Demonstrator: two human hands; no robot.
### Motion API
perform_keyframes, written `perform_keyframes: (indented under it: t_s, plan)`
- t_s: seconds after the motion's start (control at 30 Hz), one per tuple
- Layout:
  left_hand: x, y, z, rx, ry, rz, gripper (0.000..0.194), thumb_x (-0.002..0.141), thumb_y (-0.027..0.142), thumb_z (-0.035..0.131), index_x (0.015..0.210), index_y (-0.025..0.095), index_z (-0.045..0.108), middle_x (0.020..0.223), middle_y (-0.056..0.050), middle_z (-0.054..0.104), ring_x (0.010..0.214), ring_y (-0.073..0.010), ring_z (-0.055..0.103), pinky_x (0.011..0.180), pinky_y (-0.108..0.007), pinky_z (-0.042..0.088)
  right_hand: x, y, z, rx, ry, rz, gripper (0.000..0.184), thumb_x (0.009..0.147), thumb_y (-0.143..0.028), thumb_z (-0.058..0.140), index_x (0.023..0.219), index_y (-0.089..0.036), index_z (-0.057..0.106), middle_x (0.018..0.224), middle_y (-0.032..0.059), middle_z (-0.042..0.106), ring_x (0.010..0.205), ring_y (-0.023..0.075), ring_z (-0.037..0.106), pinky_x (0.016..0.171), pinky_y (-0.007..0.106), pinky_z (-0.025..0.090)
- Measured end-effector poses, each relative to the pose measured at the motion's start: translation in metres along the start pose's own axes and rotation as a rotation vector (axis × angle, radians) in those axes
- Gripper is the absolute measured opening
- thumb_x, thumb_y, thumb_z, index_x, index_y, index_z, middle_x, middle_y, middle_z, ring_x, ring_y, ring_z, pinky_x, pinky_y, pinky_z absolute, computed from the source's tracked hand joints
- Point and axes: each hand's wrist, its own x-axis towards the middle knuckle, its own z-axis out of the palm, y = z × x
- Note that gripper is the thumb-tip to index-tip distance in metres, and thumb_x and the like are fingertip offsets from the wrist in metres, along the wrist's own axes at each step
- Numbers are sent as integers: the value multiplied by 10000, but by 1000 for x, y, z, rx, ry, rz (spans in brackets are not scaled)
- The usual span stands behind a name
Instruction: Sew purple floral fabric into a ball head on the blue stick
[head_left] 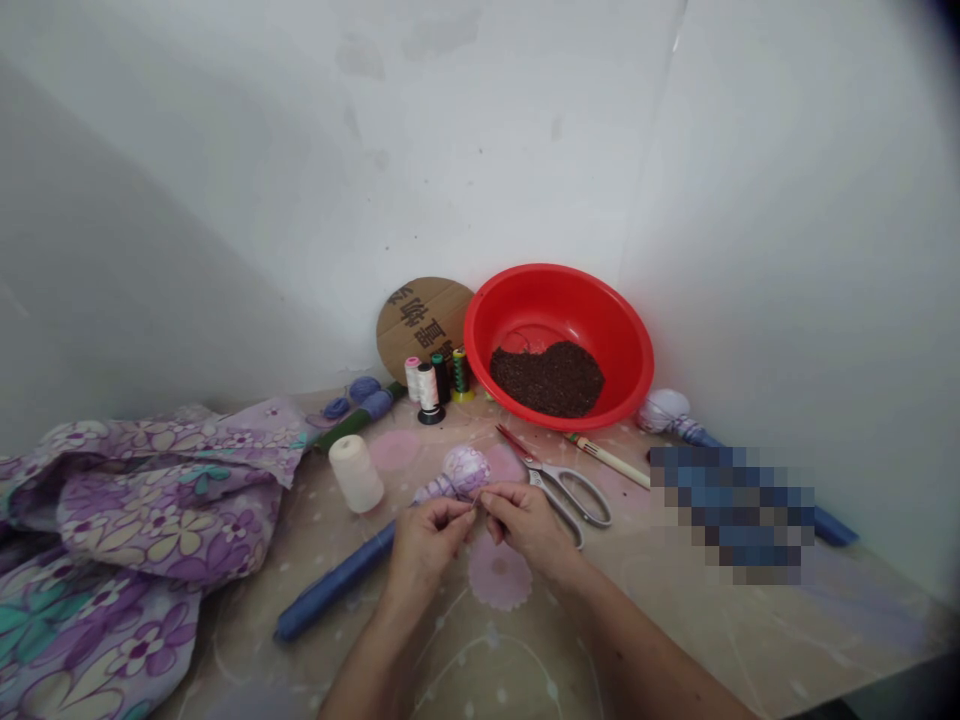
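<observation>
Our forearms come in from the bottom edge and meet at the middle of the tabletop (697, 600), wrists raised and hands angled toward each other. Our left hand (427, 548) and right hand (529, 530) each form a narrow pinch, fingertips nearly meeting on a thin strand (474, 507); it is too fine to tell whether a needle is on it. Just above our fingertips sits a lilac cloth-covered ball (465, 472), fixed on a long blue stick (334, 585) that runs down-left and passes beneath our left hand.

Near our left hand stands a cream thread cone (356, 474). Near our right hand lie steel scissors (566, 495), with a pale wooden stick (611, 460) just beyond them. Farther back stand thread spools (429, 390), a green stick (352, 422) with blue balls (367, 395), a round wooden board (424, 325) and a red basin (559, 300) holding dark granules (547, 378). To the right, a second ball (664, 410) sits on a blue stick, partly hidden by a pixelated patch (731, 515). Purple floral fabric (150, 500) lies heaped on our left.
</observation>
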Motion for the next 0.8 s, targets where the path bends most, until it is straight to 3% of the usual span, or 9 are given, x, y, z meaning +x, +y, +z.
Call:
perform_keyframes:
  t_s: [0.47,0.63,0.8]
  plan:
    - [-1,2,1,-39,-8,-21,217,598,326,581,578,116,630,465,8,527,388,-63,360,396,-186,268,-7,-13,7,203,-65,71,308,741,-438,468,788,-143,539,483,-69,369,396,44,241,387,204,139]
    - [-1,2,4,-74,-18,-19,195,581,309,603,541,119,616,432,22,504,382,-55,364,399,-180,270,-4,-8,7,110,-22,42,262,708,-403,532,649,-152,489,472,-73,358,404,40,250,397,201,170]
    - [-2,4,2,-244,-66,-92,299,583,360,608,735,103,634,517,-14,579,402,-78,455,387,-180,304,-4,-7,4,122,51,9,287,735,-414,501,610,-159,459,485,-62,382,402,43,284,388,194,204]
